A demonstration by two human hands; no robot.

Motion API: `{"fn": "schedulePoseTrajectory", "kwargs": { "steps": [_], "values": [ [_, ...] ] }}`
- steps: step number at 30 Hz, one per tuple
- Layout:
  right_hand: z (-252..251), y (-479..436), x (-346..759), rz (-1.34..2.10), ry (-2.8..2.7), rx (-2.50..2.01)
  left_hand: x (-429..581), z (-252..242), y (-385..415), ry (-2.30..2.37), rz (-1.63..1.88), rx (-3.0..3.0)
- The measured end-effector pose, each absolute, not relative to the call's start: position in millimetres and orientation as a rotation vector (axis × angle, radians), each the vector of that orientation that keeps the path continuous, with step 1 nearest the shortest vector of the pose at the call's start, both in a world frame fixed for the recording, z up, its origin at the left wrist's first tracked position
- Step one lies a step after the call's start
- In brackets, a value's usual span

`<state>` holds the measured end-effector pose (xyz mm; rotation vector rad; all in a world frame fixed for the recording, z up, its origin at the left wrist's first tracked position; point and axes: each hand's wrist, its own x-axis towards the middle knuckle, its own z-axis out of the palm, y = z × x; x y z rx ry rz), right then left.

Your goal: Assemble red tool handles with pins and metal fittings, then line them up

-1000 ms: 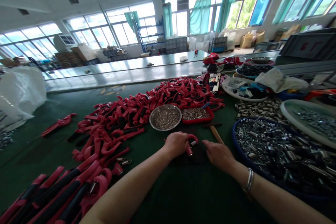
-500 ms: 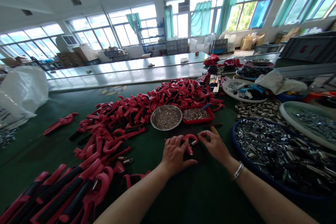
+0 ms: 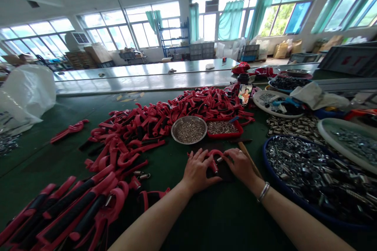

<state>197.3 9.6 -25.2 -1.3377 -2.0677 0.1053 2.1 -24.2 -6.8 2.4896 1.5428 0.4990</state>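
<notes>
My left hand (image 3: 196, 170) rests over a red hooked tool part (image 3: 217, 153) on the dark work spot, fingers bent across it and thumb stretched to the right. A small coil spring (image 3: 219, 160) shows inside the part's curve. My right hand (image 3: 239, 164) is at the right end of the curve, thumb and forefinger pinched together; what lies between the fingertips is too small to make out. Just behind that hand, a wooden handle (image 3: 250, 159) lies slanted on the table. Beyond my hands sit a steel bowl (image 3: 173, 135) of small metal pieces and a red tray (image 3: 226, 136) of metal pins.
Red tool parts (image 3: 153, 119) are heaped behind and to the left. Red tools with black grips (image 3: 79, 200) lie front left. A blue basin (image 3: 265, 157) of springs and metal parts stands right, near a pale tray (image 3: 321, 127). A phone (image 3: 245, 95) leans behind the heap.
My right hand has moved slightly left and in, so its fingertips now meet the curved end of the red part. My left hand stays on the part, and the view has shifted slightly.
</notes>
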Motion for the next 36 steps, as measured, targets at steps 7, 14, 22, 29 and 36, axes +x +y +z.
{"fn": "schedulePoseTrajectory", "kwargs": {
  "steps": [7, 14, 22, 29, 36],
  "values": [
    [-22.3, -9.8, 207.6, -0.286, -2.415, -1.343, 11.1, -13.3, -38.4, 1.683, 0.561, 2.47],
    [-15.0, -16.4, 210.3, -0.143, -2.456, -1.359, 12.0, -12.0, -40.2, 1.654, 0.485, 2.475],
    [-8.3, -20.1, 208.9, -0.053, -2.491, -1.42, 9.9, 5.8, -23.5, 1.59, 0.408, 2.515],
    [-15.4, -37.3, 235.8, -0.197, -2.224, -1.858, 13.7, 17.0, 11.4, 1.212, 0.163, 2.599],
    [-7.4, -54.7, 258.0, 0.754, -1.779, -1.908, 15.4, 7.9, 15.2, 1.264, 0.293, 2.549]
  ]
}}
